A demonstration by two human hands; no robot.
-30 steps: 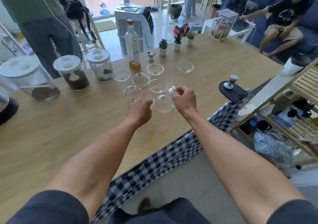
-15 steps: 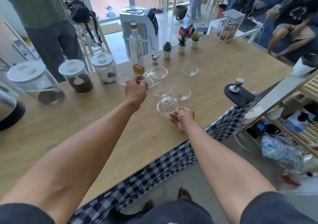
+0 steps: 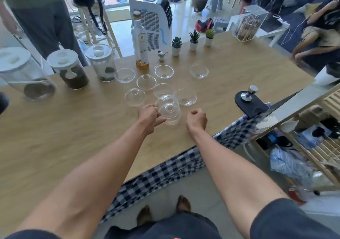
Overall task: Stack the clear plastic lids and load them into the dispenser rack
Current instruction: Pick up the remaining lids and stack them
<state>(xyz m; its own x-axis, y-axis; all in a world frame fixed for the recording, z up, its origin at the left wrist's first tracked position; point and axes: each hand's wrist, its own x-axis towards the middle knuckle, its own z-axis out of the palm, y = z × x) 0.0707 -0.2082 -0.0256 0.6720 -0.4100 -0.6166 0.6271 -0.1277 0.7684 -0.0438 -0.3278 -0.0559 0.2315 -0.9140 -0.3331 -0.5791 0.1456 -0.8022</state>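
Observation:
Several clear plastic dome lids lie on the wooden table (image 3: 73, 128). A small stack of lids (image 3: 169, 112) sits near the front edge, and my left hand (image 3: 150, 117) pinches its left side. My right hand (image 3: 196, 120) rests just right of the stack, fingers curled, holding nothing. Loose lids lie behind: one dome-up (image 3: 135, 97), one (image 3: 186, 97) to the right, others (image 3: 164, 71) farther back. No dispenser rack can be made out for certain.
Three white-lidded jars (image 3: 68, 69) stand at the back left beside a tall bottle (image 3: 140, 42). Small potted plants (image 3: 193, 40) line the far edge. A black tamper mat (image 3: 250, 103) sits at the right edge. A wooden shelf unit (image 3: 312, 137) stands right. People stand and sit beyond the table.
My left hand has come back from the far lids to the stack with another lid. My right hand has let go and shifted right of the stack.

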